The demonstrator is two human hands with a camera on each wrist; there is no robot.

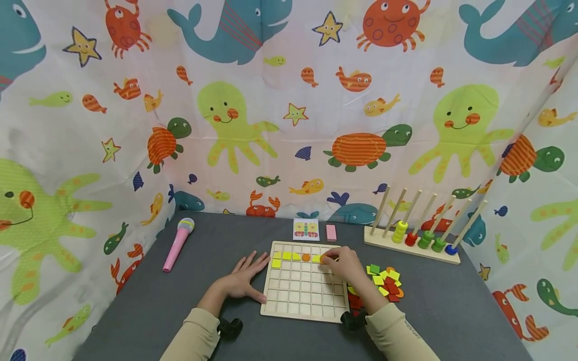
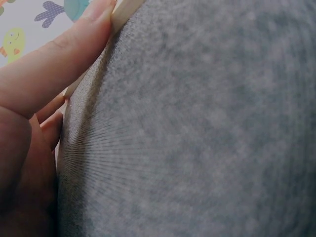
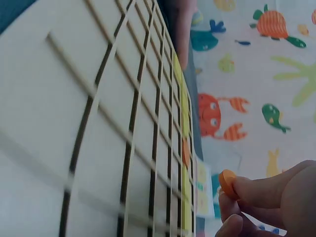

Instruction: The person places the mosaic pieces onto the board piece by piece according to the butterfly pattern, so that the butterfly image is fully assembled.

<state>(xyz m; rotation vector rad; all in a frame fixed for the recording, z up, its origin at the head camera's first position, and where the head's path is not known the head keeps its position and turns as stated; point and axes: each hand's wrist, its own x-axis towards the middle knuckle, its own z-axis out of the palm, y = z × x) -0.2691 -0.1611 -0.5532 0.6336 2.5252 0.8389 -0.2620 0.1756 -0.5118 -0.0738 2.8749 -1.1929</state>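
Observation:
A wooden grid board (image 1: 305, 291) lies on the table, with yellow square tiles (image 1: 276, 263) and an orange round tile (image 1: 306, 257) set in its upper cells. My right hand (image 1: 346, 264) is over the board's upper right part. Its thumb and finger pinch an orange round tile (image 3: 227, 183), seen close in the right wrist view. My left hand (image 1: 244, 279) rests at the board's left edge with fingers spread. In the left wrist view the thumb (image 2: 74, 54) lies against the board's wooden edge (image 2: 126, 12).
Loose red, yellow, green and orange tiles (image 1: 389, 285) lie in a pile right of the board, partly under the right forearm. Behind the board are a butterfly pattern card (image 1: 306, 229) and a pink block (image 1: 331, 233). A peg stand with rings (image 1: 412, 244) stands back right, a pink microphone (image 1: 178, 244) left.

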